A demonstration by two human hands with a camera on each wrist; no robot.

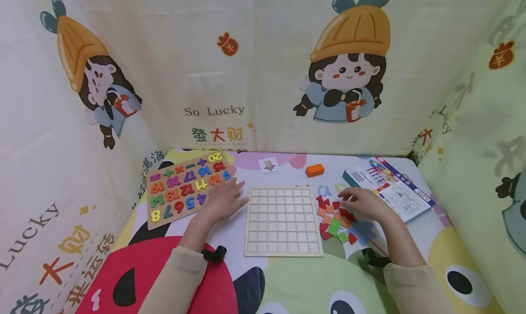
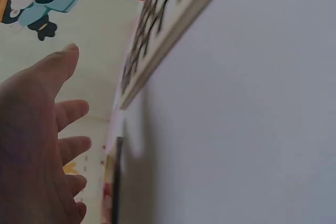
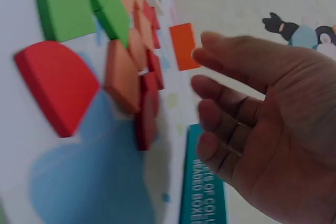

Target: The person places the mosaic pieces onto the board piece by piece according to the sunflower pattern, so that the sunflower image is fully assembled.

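A pale wooden grid board (image 1: pixel 283 220) with rows of square cells lies between the two hands. Left of it, my left hand (image 1: pixel 223 200) hovers with fingers spread, overlapping the edge of the number puzzle board (image 1: pixel 166 204) in the head view; it holds nothing. My right hand (image 1: pixel 363 202) hangs at the right of a loose pile of flat pieces, fingers loosely bent and nothing between them. In that pile are red quarter-round pieces (image 3: pixel 58 85), orange pieces (image 3: pixel 122 77) and green squares (image 1: pixel 334 227).
An orange block (image 1: pixel 314 170) sits behind the grid board, right of a small picture card (image 1: pixel 269 165). A flat printed box (image 1: pixel 390 188) with a teal edge lies at the back right. Printed cloth walls surround the table on three sides.
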